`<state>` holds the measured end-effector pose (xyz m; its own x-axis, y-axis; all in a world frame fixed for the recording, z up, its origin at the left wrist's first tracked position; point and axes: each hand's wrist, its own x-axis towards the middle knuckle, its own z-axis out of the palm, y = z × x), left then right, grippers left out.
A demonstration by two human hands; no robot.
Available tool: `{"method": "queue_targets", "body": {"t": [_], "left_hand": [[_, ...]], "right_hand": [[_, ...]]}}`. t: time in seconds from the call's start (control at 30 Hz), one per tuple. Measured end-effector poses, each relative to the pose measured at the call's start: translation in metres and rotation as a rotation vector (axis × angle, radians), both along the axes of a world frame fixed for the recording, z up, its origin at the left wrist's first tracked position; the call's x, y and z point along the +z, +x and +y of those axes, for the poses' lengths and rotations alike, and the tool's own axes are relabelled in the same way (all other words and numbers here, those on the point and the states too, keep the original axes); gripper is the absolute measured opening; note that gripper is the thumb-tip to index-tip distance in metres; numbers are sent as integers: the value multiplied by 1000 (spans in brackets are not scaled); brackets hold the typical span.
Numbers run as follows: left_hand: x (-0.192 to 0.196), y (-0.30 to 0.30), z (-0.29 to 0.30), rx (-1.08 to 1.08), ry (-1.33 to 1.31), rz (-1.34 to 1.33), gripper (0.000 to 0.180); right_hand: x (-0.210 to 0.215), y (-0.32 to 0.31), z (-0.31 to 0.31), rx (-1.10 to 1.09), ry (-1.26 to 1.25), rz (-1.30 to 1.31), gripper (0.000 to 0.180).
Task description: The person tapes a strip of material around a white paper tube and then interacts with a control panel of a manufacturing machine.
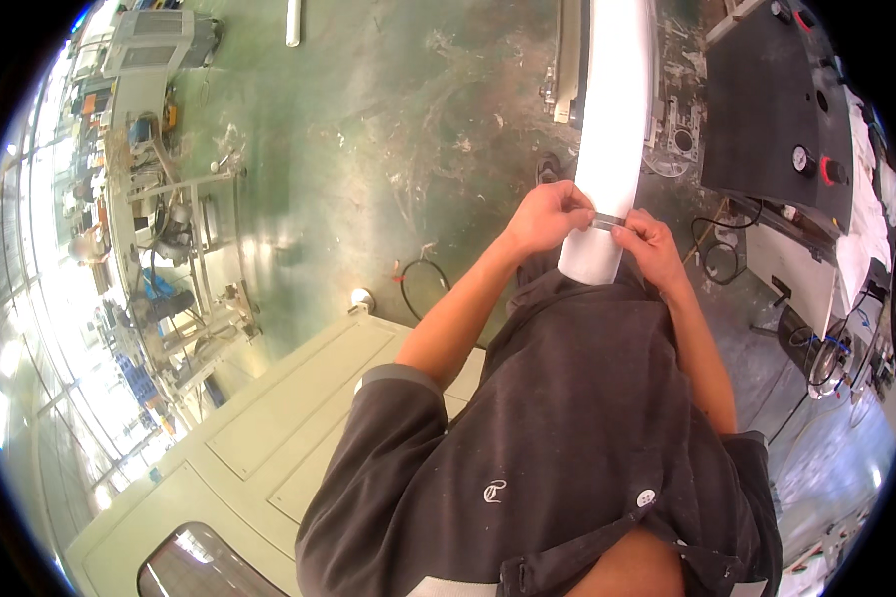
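Observation:
A long, smooth white tube or strip [612,119] runs from the far edge down to my waist, its near end close to my dark shirt. Across it, a short way from that end, lies a thin grey metal strip [607,221]. My left hand [553,214] pinches the strip's left end between thumb and curled fingers. At the other end, my right hand [652,247] grips it with thumb and fingertips. Both hands rest against the white piece's edges. What exactly the strip is, I cannot make out.
A dark control panel [777,109] with a gauge and red knobs stands at the right. Behind my left arm is a pale green cabinet [299,418]. A black hose [423,284] loops over the stained green floor [368,149]. Metal frames [194,239] stand at the left.

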<state>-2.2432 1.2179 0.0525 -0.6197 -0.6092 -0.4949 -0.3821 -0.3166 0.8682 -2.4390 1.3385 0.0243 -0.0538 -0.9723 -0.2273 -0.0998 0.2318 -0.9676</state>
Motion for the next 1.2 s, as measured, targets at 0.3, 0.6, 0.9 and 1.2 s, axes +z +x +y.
{"method": "queue_targets", "body": {"t": [0.3, 0.6, 0.9, 1.2], "left_hand": [[-2, 1, -2, -15, 32, 26, 12], [0, 2, -1, 17, 82, 43, 13], [-7, 1, -1, 30, 166, 111, 10], [-9, 3, -5, -7, 89, 80, 10]], "right_hand": [[2, 5, 4, -36, 17, 74, 29], [8, 4, 4, -60, 146, -63, 29], [-8, -1, 8, -82, 205, -243, 27], [-6, 2, 8, -101, 180, -177, 29]]}}
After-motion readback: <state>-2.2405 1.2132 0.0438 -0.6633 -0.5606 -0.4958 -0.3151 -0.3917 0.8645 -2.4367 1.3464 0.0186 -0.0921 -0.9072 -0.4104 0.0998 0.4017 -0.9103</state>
